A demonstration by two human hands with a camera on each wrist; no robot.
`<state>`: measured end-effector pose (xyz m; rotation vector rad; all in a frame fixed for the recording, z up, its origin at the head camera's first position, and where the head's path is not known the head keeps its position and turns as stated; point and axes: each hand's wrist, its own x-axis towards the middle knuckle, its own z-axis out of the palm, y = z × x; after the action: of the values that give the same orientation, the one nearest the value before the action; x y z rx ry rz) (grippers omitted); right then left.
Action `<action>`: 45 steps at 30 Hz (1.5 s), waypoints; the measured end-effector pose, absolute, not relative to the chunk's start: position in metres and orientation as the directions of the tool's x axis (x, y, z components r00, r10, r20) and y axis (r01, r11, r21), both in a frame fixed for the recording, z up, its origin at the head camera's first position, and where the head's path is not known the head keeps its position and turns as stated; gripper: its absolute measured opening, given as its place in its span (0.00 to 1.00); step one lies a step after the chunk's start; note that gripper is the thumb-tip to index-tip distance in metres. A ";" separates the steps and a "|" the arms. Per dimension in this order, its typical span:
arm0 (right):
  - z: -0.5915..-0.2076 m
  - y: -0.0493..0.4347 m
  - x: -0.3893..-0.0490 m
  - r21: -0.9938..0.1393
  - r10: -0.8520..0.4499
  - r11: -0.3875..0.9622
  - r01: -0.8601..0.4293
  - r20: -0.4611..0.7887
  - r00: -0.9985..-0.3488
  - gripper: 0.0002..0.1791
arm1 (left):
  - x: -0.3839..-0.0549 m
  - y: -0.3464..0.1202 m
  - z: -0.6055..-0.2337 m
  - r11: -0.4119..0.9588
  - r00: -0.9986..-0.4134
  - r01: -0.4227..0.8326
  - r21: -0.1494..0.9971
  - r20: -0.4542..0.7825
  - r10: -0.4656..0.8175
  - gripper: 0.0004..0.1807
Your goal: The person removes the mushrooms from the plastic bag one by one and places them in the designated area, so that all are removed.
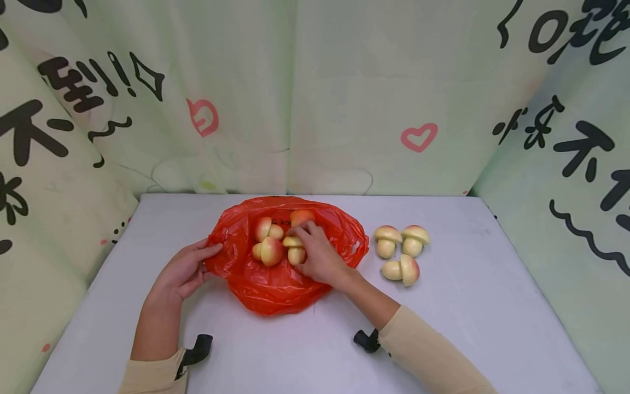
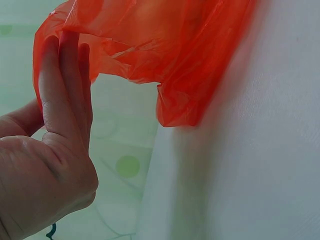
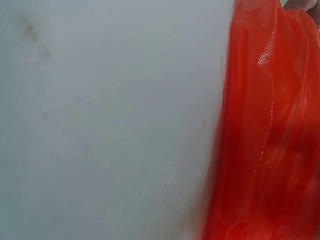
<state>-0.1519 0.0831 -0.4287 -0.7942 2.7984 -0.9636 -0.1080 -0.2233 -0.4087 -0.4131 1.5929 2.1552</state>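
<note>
A red plastic bag (image 1: 280, 295) lies spread on the table with its mouth facing up. My left hand (image 1: 184, 268) pinches the bag's left edge between thumb and fingers; the left wrist view shows the fingers against the thin red film (image 2: 185, 65). Reaching into the bag, my right hand (image 1: 322, 257) has its fingers on a toy mushroom (image 1: 295, 254), pale-stemmed with a yellowish cap. Other mushrooms lie beside it in the bag, among them one with a reddish cap (image 1: 272, 251). Only the bag's side and a sliver of skin appear in the right wrist view.
Right of the bag, three mushrooms sit close together on the white table (image 1: 443, 328): two upright, one of them a rear mushroom (image 1: 415, 239), and a front mushroom (image 1: 401, 270) on its side. Pale printed curtains (image 1: 344, 98) enclose the table's back and sides.
</note>
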 end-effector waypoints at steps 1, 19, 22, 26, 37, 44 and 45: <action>-0.429 0.083 -0.152 -0.589 -0.497 0.671 -0.450 0.093 -0.863 0.35 | -0.108 -0.223 -0.409 -0.249 -0.865 -0.502 0.829 -0.475 0.160 0.39; -0.431 0.084 -0.148 -0.564 -0.491 0.697 -0.444 0.076 -0.868 0.38 | -0.107 -0.222 -0.409 -0.260 -0.867 -0.498 0.827 -0.475 0.150 0.39; -0.430 0.084 -0.147 -0.567 -0.497 0.692 -0.447 0.074 -0.865 0.39 | -0.107 -0.222 -0.409 -0.258 -0.866 -0.500 0.827 -0.477 0.149 0.39; -0.429 0.085 -0.145 -0.573 -0.504 0.680 -0.458 0.089 -0.859 0.39 | -0.107 -0.222 -0.409 -0.254 -0.865 -0.501 0.827 -0.479 0.148 0.39; -0.425 0.087 -0.140 -0.590 -0.491 0.669 -0.451 0.105 -0.865 0.38 | -0.107 -0.224 -0.409 -0.247 -0.868 -0.496 0.832 -0.473 0.151 0.39; -0.418 0.091 -0.135 -0.612 -0.477 0.658 -0.439 0.113 -0.872 0.38 | -0.107 -0.224 -0.409 -0.259 -0.870 -0.493 0.831 -0.469 0.151 0.39; -0.416 0.091 -0.134 -0.618 -0.474 0.656 -0.434 0.111 -0.873 0.39 | -0.107 -0.224 -0.409 -0.260 -0.870 -0.493 0.830 -0.469 0.152 0.39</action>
<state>-0.1341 0.0915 -0.4164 -0.7696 2.8030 -1.0219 -0.1068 -0.2238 -0.4087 -0.4152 1.5933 2.1710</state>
